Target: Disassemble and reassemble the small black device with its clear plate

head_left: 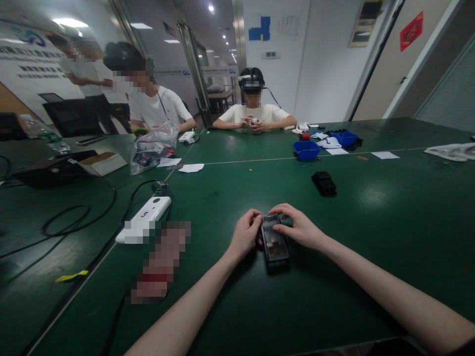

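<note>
A black rectangular box with a clear, shiny lid rests on the green table in front of me, its long side pointing away. My left hand is closed on the box's far left edge, with some fingers hidden behind it. My right hand curls over the far right corner, its thumb lying on the lid and its fingers at the far edge. Brownish shapes show under the lid, too unclear to name. Beyond my right hand lies another small black case.
Left of my arms lie a white power bank marked 5, a blurred-out flat object and black cables. Blue trays, a clear plastic bag and papers are farther off. Across the table sits a person wearing a headset.
</note>
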Demonstrator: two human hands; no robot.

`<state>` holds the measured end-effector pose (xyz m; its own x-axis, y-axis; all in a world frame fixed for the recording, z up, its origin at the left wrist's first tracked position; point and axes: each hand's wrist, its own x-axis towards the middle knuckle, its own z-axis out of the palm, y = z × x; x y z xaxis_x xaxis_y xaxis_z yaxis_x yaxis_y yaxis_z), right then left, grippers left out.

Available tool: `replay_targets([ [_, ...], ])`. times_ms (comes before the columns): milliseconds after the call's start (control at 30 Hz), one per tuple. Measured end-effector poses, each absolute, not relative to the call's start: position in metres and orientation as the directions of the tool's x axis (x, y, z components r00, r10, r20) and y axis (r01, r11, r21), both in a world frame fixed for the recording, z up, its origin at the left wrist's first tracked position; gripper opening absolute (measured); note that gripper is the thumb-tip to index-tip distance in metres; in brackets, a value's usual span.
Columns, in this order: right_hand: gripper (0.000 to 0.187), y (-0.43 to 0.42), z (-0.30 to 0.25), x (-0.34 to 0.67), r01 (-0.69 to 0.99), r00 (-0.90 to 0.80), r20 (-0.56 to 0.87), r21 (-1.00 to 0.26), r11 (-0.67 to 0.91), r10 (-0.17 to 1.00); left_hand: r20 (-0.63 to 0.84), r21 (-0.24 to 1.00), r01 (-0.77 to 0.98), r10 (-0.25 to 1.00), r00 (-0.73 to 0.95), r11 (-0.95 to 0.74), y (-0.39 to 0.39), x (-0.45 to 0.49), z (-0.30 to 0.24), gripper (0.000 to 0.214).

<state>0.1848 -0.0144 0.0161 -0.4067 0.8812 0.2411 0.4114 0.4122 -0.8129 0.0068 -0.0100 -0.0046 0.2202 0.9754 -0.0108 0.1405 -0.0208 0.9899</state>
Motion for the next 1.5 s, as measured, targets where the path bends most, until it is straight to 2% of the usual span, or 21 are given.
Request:
replay_targets([
  [200, 0.028, -0.014, 0.011, 0.183, 0.374, -0.408, 0.197, -0.854, 0.36, 0.891, -0.024, 0.994, 0.109, 0.976, 0.215, 0.0, -0.01, 0.006, -0.005, 0.025],
  [333, 0.031, -0.012, 0.006, 0.183, 0.341, -0.385, 0.183, -0.882, 0.324, 0.905, 0.02, 0.981, 0.186, 0.976, 0.216, -0.061, -0.01, 0.006, -0.003, 0.023],
  [467, 0.039, -0.009, 0.003, 0.182, 0.323, -0.331, 0.051, -0.932, 0.164, 0.942, 0.046, 0.973, 0.214, 0.984, 0.174, -0.083, -0.01, 0.007, -0.002, 0.023],
  [567, 0.036, -0.009, 0.003, 0.181, 0.316, -0.34, -0.029, -0.945, 0.085, 0.94, 0.046, 0.982, 0.176, 0.992, 0.119, -0.066, -0.011, 0.007, -0.001, 0.024],
  [667, 0.035, -0.012, 0.003, 0.179, 0.333, -0.379, 0.011, -0.931, 0.147, 0.925, 0.048, 0.991, 0.121, 0.997, 0.062, -0.056, -0.01, 0.007, -0.001, 0.026],
  [767, 0.044, -0.015, 0.001, 0.177, 0.328, -0.394, 0.051, -0.925, 0.192, 0.918, 0.052, 0.997, 0.056, 0.998, 0.026, -0.053, -0.01, 0.007, 0.0, 0.027],
  [967, 0.056, -0.02, 0.0, 0.174, 0.206, -0.397, 0.022, -0.972, 0.113, 0.917, 0.042, 0.999, -0.018, 0.998, 0.05, -0.041, -0.011, 0.008, 0.002, 0.03],
  [1067, 0.053, -0.019, 0.01, 0.179, 0.293, -0.367, 0.063, -0.939, 0.18, 0.928, 0.011, 0.999, -0.043, 0.996, 0.089, -0.007, -0.013, 0.01, 0.003, 0.033],
  [1133, 0.053, -0.017, 0.02, 0.187, 0.459, -0.334, 0.154, -0.835, 0.303, 0.93, -0.008, 0.998, -0.067, 0.996, 0.09, 0.014, -0.013, 0.011, 0.004, 0.034],
  [1200, 0.054, -0.015, 0.029, 0.198, 0.677, -0.295, 0.232, -0.634, 0.374, 0.927, -0.023, 0.995, -0.1, 0.996, 0.084, 0.031, -0.014, 0.011, 0.004, 0.034],
  [1300, 0.055, -0.016, 0.036, 0.22, 0.915, -0.219, 0.281, -0.274, 0.297, 0.934, -0.03, 0.992, -0.117, 0.994, 0.103, 0.042, -0.014, 0.01, 0.003, 0.032],
  [1400, 0.052, -0.023, 0.034, 0.245, 0.983, -0.18, 0.294, 0.027, 0.181, 0.939, -0.025, 0.994, -0.099, 0.991, 0.131, 0.039, -0.014, 0.01, 0.002, 0.031],
  [1500, 0.049, -0.031, 0.028, 0.27, 0.972, -0.135, 0.268, 0.224, 0.074, 0.954, -0.029, 0.998, -0.058, 0.984, 0.174, 0.039, -0.014, 0.009, 0.002, 0.03],
])
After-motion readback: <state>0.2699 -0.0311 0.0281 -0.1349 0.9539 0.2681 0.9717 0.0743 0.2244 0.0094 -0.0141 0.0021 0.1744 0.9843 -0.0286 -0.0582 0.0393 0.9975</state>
